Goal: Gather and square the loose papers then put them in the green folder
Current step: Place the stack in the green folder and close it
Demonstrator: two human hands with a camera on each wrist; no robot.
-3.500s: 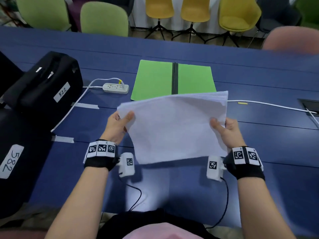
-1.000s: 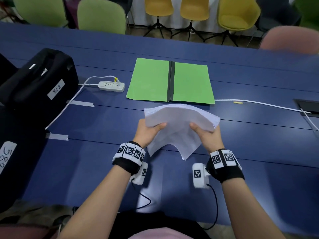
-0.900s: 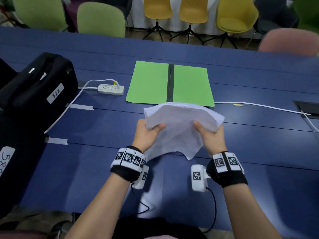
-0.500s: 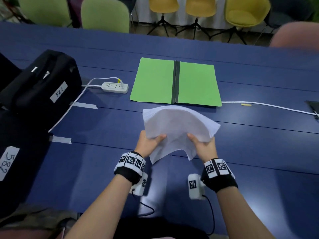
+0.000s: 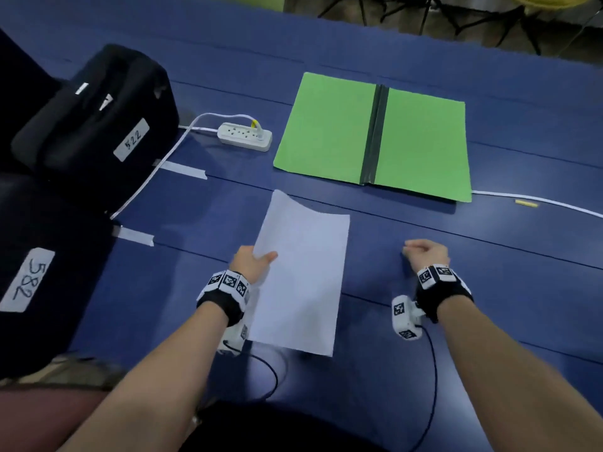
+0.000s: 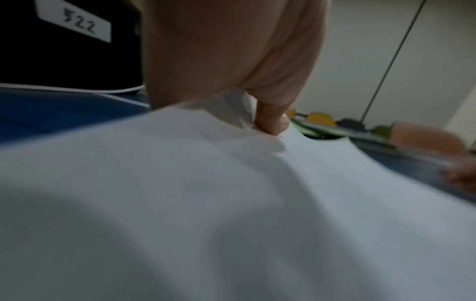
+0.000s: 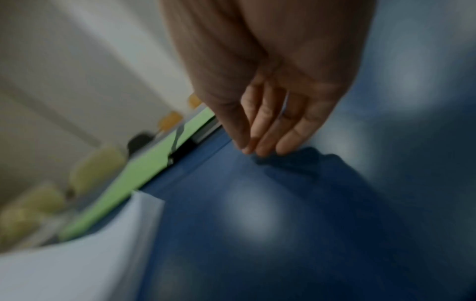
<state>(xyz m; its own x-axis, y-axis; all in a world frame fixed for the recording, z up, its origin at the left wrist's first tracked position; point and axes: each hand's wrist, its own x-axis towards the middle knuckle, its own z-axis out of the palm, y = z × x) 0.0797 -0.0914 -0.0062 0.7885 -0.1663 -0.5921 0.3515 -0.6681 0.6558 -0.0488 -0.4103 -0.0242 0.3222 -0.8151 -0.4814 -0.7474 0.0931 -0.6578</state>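
Note:
The stack of white papers (image 5: 300, 272) hangs lengthwise over the blue table (image 5: 489, 288), just in front of me. My left hand (image 5: 261, 257) pinches its left edge, thumb (image 6: 270, 120) on top and the other fingers hidden underneath; the papers (image 6: 231, 203) fill the left wrist view. My right hand (image 5: 421, 251) is off the papers, a little to their right, and holds nothing; its fingers (image 7: 262, 130) are loose and close to the table. The green folder (image 5: 326, 132) lies open and flat beyond the papers, with a dark spine down its middle. The right wrist view shows the folder (image 7: 144, 167) and a paper corner (image 7: 77, 254).
Two black bags (image 5: 94, 119) (image 5: 39, 272) with number labels stand at the left. A white power strip (image 5: 244, 137) lies left of the folder. A white cable (image 5: 538, 200) runs off to the right. Tape strips (image 5: 182, 169) hold another cable to the table.
My right hand has let go of the papers and moved off to the right. The stack, bowed between both hands before, now hangs straighter from my left hand alone.

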